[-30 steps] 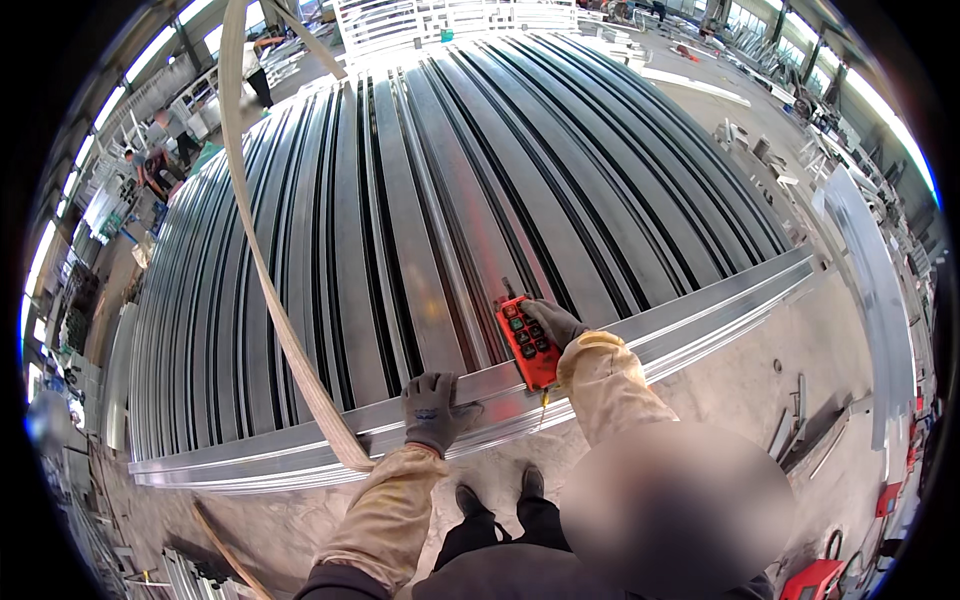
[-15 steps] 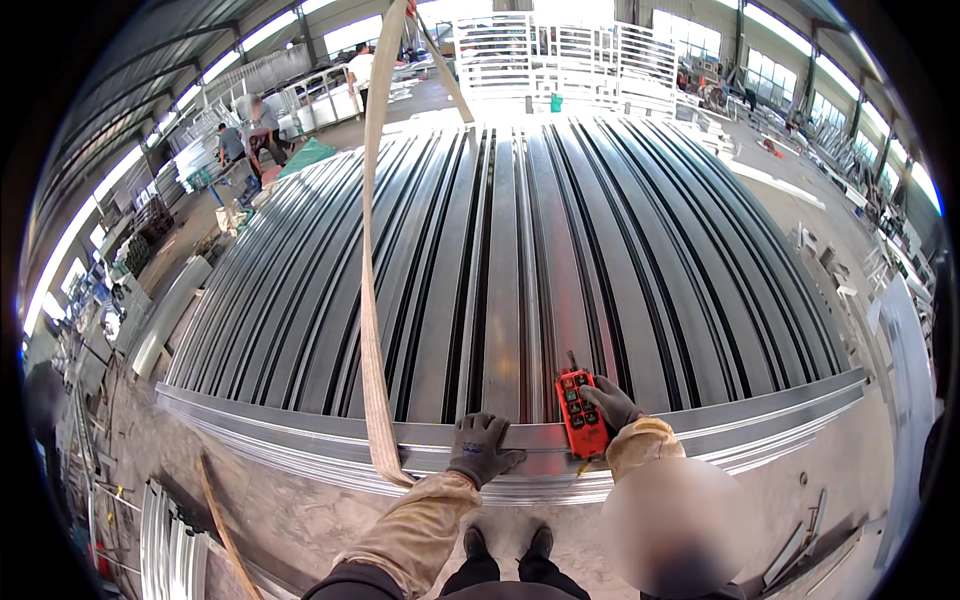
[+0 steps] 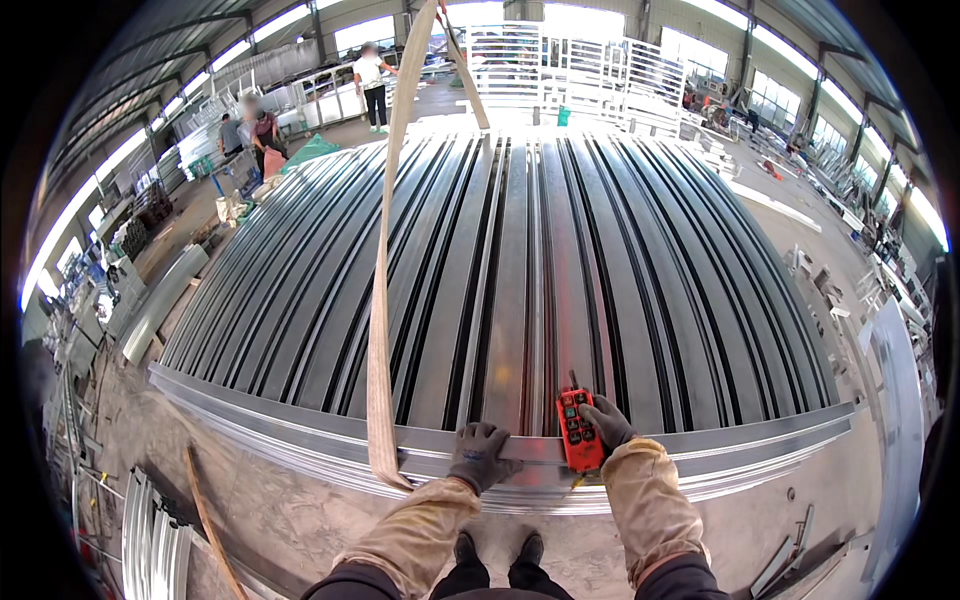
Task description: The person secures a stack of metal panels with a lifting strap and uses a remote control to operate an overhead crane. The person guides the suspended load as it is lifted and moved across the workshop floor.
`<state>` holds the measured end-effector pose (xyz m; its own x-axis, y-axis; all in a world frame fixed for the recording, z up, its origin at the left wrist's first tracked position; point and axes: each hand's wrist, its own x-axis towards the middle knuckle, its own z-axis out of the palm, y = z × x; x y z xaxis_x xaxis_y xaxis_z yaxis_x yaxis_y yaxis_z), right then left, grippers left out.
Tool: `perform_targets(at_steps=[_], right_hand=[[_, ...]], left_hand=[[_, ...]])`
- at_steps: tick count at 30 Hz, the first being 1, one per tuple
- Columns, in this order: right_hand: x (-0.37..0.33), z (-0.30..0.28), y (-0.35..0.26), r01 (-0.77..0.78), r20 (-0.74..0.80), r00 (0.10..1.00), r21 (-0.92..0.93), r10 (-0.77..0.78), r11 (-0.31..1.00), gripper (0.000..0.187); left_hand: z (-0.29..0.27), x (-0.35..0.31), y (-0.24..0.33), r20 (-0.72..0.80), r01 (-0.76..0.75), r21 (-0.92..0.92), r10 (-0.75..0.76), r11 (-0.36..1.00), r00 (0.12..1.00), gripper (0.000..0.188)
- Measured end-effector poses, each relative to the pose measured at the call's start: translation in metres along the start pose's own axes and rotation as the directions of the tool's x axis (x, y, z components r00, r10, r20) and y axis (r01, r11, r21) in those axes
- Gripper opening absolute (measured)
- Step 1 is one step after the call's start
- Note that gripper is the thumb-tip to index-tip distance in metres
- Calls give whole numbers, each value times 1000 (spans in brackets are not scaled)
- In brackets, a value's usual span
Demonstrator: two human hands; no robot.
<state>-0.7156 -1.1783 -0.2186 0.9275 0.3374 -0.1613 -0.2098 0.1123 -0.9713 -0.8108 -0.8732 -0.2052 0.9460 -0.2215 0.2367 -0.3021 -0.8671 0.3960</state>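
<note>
The orange remote control [image 3: 579, 430] sits low in the frame, a little right of centre, upright over the near edge of the metal. The gloved right hand [image 3: 606, 423] is closed around its right side, fingers wrapped on the casing. Just to its left, the gloved left hand [image 3: 480, 455] lies palm down on the long steel beam [image 3: 300, 432] that runs across the lower part of the frame; its fingers are spread and bent over the beam's top, pressing rather than clutching anything.

Beyond the beam, a broad stack of grey steel profiles [image 3: 520, 260] fills the middle of the frame, its ribs running away toward the top. A tan lifting sling [image 3: 383, 300] comes down from the top centre and loops under the beam left of the left hand. At the bottom centre the person's dark shoes [image 3: 497, 549] stand on the concrete floor [image 3: 290, 520]. In the upper left, other people [image 3: 372, 85] stand among racks.
</note>
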Motion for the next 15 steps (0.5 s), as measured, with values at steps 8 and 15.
perform_targets(at_steps=[8,15], right_hand=[[-2,-3,-6,-43,-19,999,-9,43,999,29],[-12,17,-3,-87,-62,993,145,97,986,29]], left_hand=[[-11,15,6,81,-50,27,48,998,996,61],[-1,-6,-8,83,-29,25,27,999,996,61]])
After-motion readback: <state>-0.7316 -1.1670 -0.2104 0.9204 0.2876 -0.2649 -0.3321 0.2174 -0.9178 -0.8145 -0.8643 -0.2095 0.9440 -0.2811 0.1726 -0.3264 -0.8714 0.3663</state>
